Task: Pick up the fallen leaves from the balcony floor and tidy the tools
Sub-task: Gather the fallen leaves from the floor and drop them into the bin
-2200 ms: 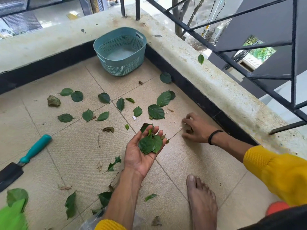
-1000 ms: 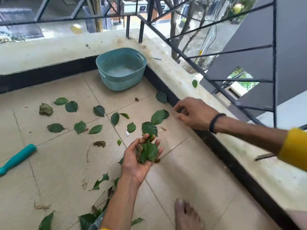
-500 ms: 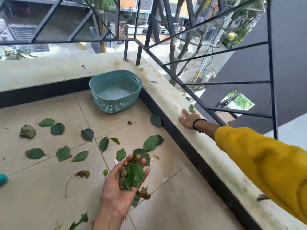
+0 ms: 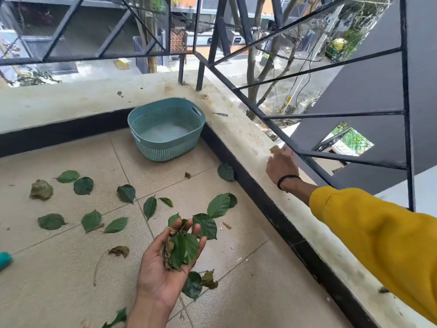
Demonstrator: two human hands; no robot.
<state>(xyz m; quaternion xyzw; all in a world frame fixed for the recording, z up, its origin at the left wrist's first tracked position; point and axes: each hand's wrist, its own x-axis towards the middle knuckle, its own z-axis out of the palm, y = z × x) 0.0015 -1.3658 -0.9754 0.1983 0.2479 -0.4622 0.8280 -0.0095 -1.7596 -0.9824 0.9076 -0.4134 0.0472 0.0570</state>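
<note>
My left hand (image 4: 165, 263) is palm up over the tiled floor, its fingers cupped round a bunch of green and brown leaves (image 4: 181, 250). My right hand (image 4: 281, 165) is stretched out onto the concrete ledge (image 4: 250, 138), with its fingertips on a small green leaf (image 4: 274, 148) beside the railing. Several fallen leaves (image 4: 91, 220) lie scattered across the floor, and one leans against the ledge's black base (image 4: 225, 172). A teal basket (image 4: 165, 129) with nothing in it stands in the corner. The teal trowel handle (image 4: 4, 259) shows only at the left edge.
A black metal railing (image 4: 307, 159) rises from the ledge right next to my right hand, with a drop to the street behind it. A dry crumpled leaf (image 4: 41, 189) lies at far left. Small bits of debris dot the tiles.
My right hand left the floor and reached up onto the ledge to the small leaf by the railing. My left hand kept its bunch of leaves; the view tilted upward.
</note>
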